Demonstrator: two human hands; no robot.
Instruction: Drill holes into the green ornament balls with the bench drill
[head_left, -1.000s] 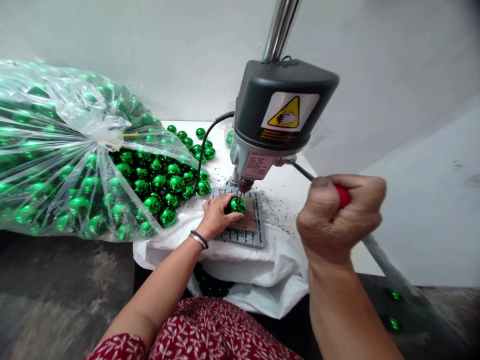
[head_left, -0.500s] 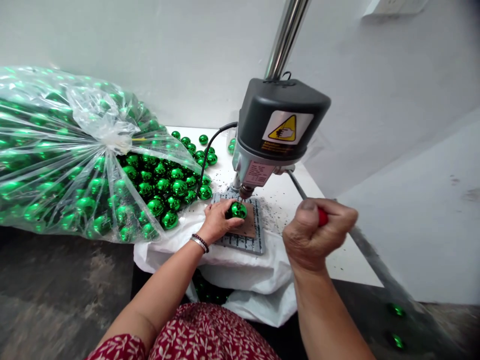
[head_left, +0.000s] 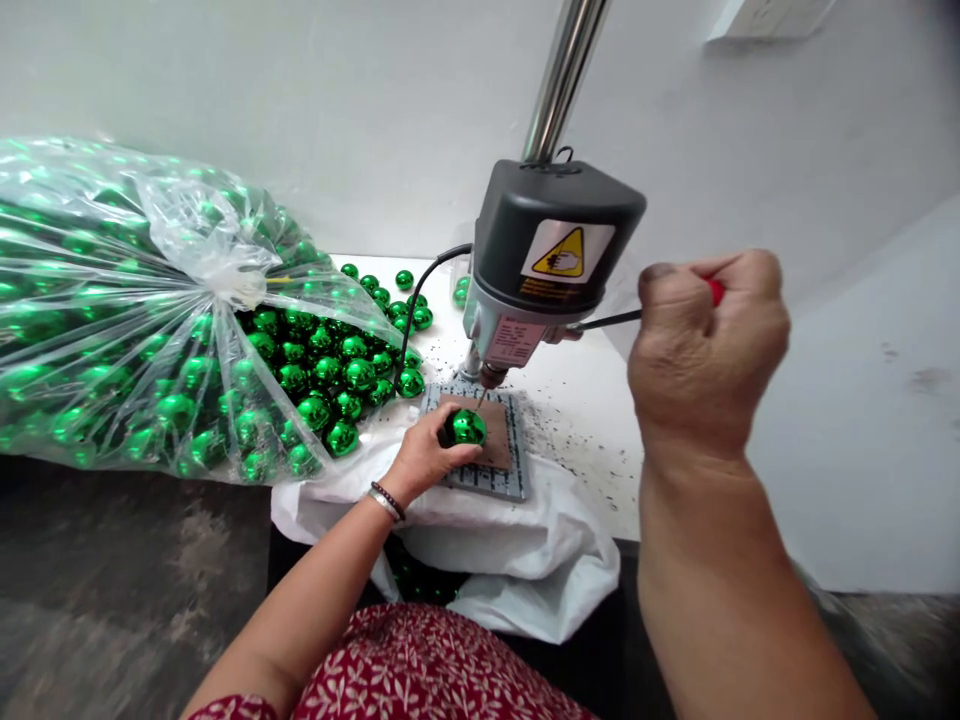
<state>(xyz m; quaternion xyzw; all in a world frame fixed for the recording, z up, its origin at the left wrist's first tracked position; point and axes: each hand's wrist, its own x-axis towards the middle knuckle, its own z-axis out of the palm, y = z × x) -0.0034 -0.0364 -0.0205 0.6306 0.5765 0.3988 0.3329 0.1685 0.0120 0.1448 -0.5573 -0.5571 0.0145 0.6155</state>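
Note:
A small drill press (head_left: pixel 559 245) with a dark grey housing stands on the table. My right hand (head_left: pixel 709 350) is wrapped round the red knob (head_left: pixel 717 291) of its feed lever (head_left: pixel 611 320), out to the right of the housing. Between thumb and fingers, my left hand (head_left: pixel 426 455) grips a shiny green ball (head_left: pixel 469 428) like a Christmas bauble. The ball is over a brown board (head_left: pixel 498 440) on the slotted metal base (head_left: pixel 517 485). The thin drill bit (head_left: pixel 482 398) points down close to the ball's top; I cannot tell whether they touch.
At left lies a clear plastic bag (head_left: pixel 225 285) full of green balls, open toward the table. Loose balls (head_left: pixel 405 280) lie behind the base. Dark shavings (head_left: pixel 570 440) litter the white tabletop. A white sack (head_left: pixel 540 590) hangs at the front edge, green balls inside.
My right hand has risen and moved right, swinging the lever up. The left hand and its ball have shifted slightly left and toward me. More of the bit shows above the ball.

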